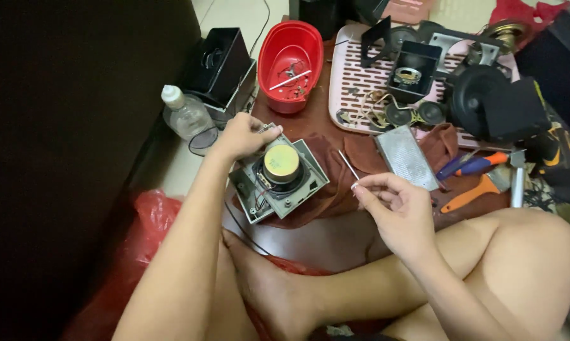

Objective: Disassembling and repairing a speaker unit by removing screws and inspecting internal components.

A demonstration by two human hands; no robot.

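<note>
Thin metal rod (347,164) pinched between right hand (395,211) fingertips (356,185)

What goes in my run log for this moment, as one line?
left hand: grips speaker panel | right hand: pinches thin rod | red tub: behind

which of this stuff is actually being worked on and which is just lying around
In hand:
left hand on the speaker unit
right hand pinching a thin metal rod

Lying about:
red tub
plastic bottle
pink tray
metal grille
orange-handled tools
</note>
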